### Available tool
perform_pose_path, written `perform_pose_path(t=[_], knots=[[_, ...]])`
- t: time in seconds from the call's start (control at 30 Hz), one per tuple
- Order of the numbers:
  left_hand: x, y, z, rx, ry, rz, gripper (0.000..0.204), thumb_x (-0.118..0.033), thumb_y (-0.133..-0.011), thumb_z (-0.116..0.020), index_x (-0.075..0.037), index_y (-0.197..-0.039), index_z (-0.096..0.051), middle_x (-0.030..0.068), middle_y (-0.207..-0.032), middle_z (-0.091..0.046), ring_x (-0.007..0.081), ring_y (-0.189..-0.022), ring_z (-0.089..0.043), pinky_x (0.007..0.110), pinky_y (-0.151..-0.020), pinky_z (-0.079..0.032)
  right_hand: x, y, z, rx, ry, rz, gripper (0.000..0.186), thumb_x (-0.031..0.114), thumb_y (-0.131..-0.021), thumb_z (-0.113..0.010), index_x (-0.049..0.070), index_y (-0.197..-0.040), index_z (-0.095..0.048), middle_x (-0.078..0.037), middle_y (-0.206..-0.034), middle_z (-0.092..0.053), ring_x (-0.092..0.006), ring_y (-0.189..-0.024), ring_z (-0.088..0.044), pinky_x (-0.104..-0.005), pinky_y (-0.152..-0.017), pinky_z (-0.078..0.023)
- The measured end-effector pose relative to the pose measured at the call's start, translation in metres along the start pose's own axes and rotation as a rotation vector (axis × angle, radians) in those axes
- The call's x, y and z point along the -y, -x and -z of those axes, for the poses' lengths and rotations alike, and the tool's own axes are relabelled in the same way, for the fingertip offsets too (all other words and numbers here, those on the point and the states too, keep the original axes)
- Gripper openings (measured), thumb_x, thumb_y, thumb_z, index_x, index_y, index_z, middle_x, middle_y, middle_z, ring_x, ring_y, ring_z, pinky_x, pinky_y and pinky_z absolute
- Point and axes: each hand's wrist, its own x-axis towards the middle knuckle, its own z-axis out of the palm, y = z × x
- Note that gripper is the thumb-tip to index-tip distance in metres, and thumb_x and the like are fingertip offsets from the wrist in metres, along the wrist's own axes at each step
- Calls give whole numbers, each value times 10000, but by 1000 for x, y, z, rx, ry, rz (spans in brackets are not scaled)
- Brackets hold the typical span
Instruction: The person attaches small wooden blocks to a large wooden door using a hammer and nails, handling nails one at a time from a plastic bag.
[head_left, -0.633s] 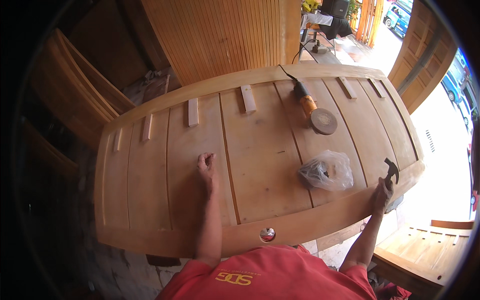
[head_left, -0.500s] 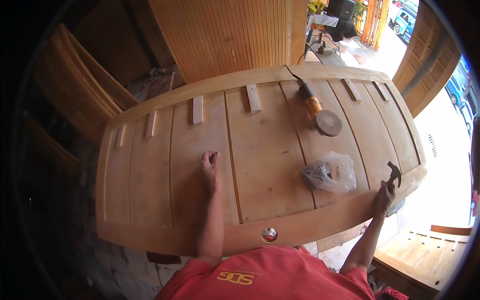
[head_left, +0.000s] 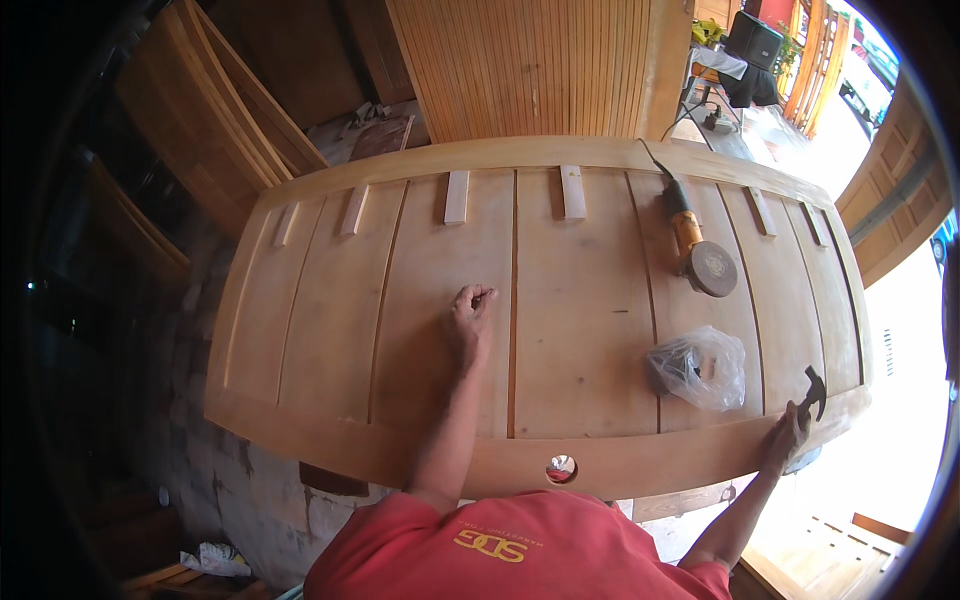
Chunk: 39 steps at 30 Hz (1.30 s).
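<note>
A wide wooden door (head_left: 585, 300) with grooved panels lies flat in front of me. Over its middle-left panel is my left hand (head_left: 472, 315), fingers pinched together; whatever they hold is too small to make out. At the door's near right corner my right hand (head_left: 788, 438) grips a claw hammer (head_left: 816, 392), its dark head pointing up and away. Between the hands, nearer the right, sits a clear plastic bag (head_left: 715, 370) with dark contents I cannot identify. Beyond the bag rests an orange and black angle grinder (head_left: 686, 228) with a round brown disc.
Several small wood strips, including one (head_left: 456, 197), lie along the door's far side. A round hole (head_left: 561, 469) pierces the near rail. The grinder's cord (head_left: 652, 155) runs off the far edge. A slatted panel (head_left: 530, 70) stands behind; other doors (head_left: 200, 90) lean at left.
My view has turned, so the door and everything on it sit further right in the picture. Both hands keep nearly the same places over the door, the right still holding the claw hammer.
</note>
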Motion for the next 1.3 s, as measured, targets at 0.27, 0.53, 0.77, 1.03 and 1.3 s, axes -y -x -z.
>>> perform_pose_path(t=[0.27,0.53,0.77,1.03,1.3], knots=[[2,2,-6,-10,-82,-66,219,-215,-939,-784,-4,-994,-767,50,-904,-757,122,-843,-666,300,-805,-532,9,40,-17,-5,-18,80,165,195,-998,-709,112,-920,-590,52,-675,-475,-40,-567,-438,-212,-518,-335],[-27,-5,-50,58,-260,-387,126,-134,-947,-759,-18,-995,-773,96,-933,-785,170,-849,-714,309,-798,-560,40,193,-92,290,-138,-70,139,45,-968,-715,94,-970,-586,25,-673,-543,-63,-481,-468,-208,-439,-320],[-30,-44,-117,153,-124,-308,105,-116,-950,-745,-31,-1002,-779,101,-914,-783,179,-805,-717,331,-778,-562,35,229,-126,580,27,-63,264,-16,-880,-797,64,-852,-547,46,-795,-514,-51,-750,-449,-247,-676,-427],[-35,-136,-178,74,-131,-417,185,-216,-925,-783,-37,-974,-783,90,-888,-792,170,-798,-719,336,-738,-551,45,224,-132,656,250,-3,333,11,-850,-818,40,-817,-489,2,-802,-540,-80,-763,-502,-271,-700,-464],[-34,-154,-208,70,-148,-449,160,-210,-907,-788,-58,-957,-786,91,-872,-788,193,-769,-725,353,-731,-551,49,224,-136,612,300,-36,309,39,-832,-831,45,-816,-523,7,-748,-580,-89,-740,-498,-279,-701,-470]])
